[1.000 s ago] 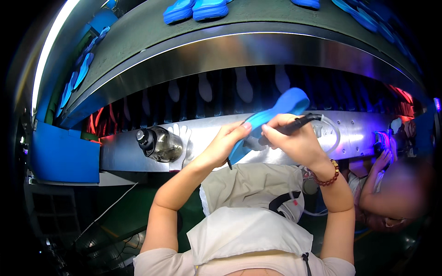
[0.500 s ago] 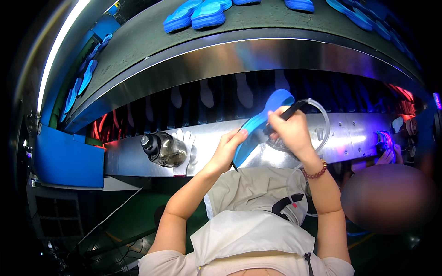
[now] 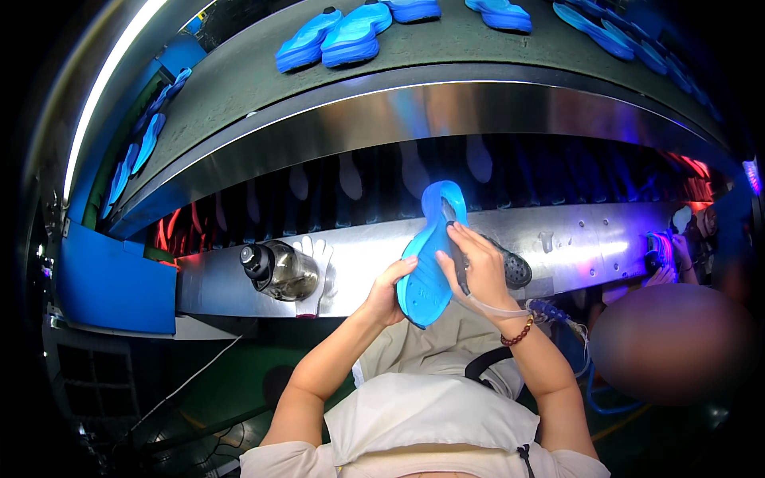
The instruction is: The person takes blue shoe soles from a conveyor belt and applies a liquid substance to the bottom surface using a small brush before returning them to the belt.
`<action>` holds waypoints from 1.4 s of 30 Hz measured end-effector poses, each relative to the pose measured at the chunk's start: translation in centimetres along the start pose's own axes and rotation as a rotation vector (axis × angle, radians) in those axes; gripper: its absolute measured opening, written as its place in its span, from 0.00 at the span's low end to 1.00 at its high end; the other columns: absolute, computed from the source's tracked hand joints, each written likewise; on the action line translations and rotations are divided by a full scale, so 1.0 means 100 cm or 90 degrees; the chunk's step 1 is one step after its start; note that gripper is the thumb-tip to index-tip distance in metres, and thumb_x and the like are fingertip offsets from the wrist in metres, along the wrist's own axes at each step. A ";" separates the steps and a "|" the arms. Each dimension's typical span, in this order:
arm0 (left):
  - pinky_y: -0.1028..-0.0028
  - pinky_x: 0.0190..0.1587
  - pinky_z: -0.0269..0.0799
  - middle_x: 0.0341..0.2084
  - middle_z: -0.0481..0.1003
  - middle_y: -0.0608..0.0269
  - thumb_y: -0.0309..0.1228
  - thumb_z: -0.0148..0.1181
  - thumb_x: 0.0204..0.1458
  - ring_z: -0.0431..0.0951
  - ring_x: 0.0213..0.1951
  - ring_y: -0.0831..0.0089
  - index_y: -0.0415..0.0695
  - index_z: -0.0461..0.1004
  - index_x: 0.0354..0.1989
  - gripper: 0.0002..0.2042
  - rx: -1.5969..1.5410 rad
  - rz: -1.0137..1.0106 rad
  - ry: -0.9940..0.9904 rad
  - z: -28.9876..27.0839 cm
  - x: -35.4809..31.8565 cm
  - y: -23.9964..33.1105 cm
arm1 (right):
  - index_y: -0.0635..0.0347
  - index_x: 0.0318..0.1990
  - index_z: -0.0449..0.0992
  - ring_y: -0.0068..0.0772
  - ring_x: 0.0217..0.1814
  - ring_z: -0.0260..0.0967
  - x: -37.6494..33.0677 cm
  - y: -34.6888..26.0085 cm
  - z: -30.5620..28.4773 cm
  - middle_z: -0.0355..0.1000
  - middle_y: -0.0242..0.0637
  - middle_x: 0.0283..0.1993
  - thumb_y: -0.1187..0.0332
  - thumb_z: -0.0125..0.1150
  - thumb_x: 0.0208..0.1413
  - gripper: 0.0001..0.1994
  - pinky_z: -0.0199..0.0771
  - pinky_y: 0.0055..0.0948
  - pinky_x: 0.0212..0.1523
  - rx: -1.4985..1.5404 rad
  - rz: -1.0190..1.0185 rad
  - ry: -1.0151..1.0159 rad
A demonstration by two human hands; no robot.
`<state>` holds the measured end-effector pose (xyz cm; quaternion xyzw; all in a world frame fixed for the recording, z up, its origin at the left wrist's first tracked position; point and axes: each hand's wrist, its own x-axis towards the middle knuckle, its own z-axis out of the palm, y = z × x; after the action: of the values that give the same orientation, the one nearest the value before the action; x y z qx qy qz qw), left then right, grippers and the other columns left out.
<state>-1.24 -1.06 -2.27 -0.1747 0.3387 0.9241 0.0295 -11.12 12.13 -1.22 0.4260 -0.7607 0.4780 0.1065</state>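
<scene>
A blue shoe sole (image 3: 428, 275) stands nearly upright above the front of the steel ledge, its broad face toward me. My left hand (image 3: 388, 292) is closed on its left edge, thumb on the face. In my closed right hand (image 3: 482, 267) is a black pen-like tool (image 3: 460, 267) with a clear tube (image 3: 490, 307) running back past the wrist. The tool's tip lies at the inside of the sole's narrow far end; whether it touches cannot be told. Beside the right hand, partly hidden by it, is a dark, perforated, rounded object (image 3: 516, 269).
A clear bottle with a black lid (image 3: 280, 271) and a white glove (image 3: 317, 275) lie on the steel ledge (image 3: 351, 279) at left. Beyond runs a green belt (image 3: 430, 52) carrying several blue soles (image 3: 355, 36). Another person's hand (image 3: 663, 275) works at the right.
The sole has come lower and turned its broad face toward me. My right hand has swung round, so the tool now points away along the sole. The perforated object shows more.
</scene>
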 end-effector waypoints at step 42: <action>0.77 0.30 0.67 0.32 0.73 0.49 0.36 0.53 0.51 0.72 0.29 0.71 0.34 0.74 0.33 0.14 0.496 0.888 -0.495 0.180 -0.143 0.123 | 0.66 0.40 0.73 0.42 0.44 0.71 -0.047 0.056 -0.077 0.74 0.44 0.38 0.59 0.43 0.58 0.18 0.70 0.31 0.39 0.959 0.472 0.253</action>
<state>4.61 1.82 23.03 0.4203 0.6242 0.5448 -0.3699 -14.26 22.00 -3.48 0.0157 -0.2981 0.9247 -0.2363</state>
